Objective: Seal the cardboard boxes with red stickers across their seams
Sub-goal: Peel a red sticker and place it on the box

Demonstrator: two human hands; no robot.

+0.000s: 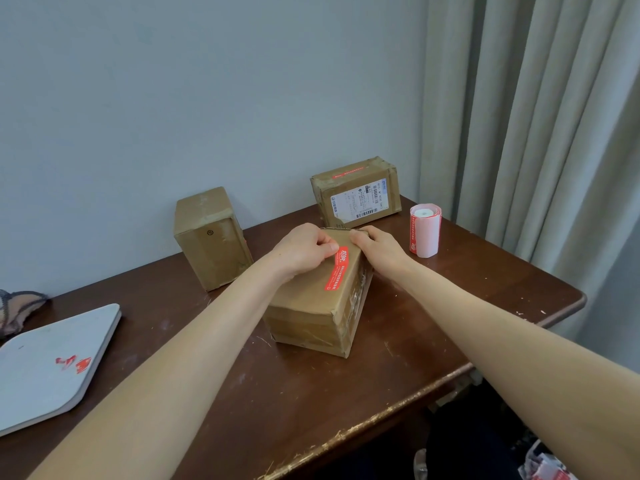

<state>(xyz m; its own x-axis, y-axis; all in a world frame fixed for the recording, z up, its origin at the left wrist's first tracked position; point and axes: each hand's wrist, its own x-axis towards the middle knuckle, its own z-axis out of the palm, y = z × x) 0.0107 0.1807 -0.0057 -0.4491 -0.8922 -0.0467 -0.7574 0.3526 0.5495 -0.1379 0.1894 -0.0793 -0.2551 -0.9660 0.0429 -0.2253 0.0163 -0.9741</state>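
A cardboard box (308, 313) lies in the middle of the brown table (433, 306), with a red sticker (338, 270) running along its top. My left hand (304, 249) presses the sticker's far end with curled fingers. My right hand (375, 245) grips the box's far right top edge. A tall plain box (211, 237) stands behind to the left. At the back, a third box (356, 192) with a white shipping label carries a red sticker on its top. A roll of red stickers (425, 230) stands upright to the right.
A grey-white board (48, 365) with red sticker scraps lies at the table's left. A cloth item (17, 306) sits at the far left edge. The wall is close behind the boxes. Curtains (536, 116) hang at the right, past the table's rounded corner.
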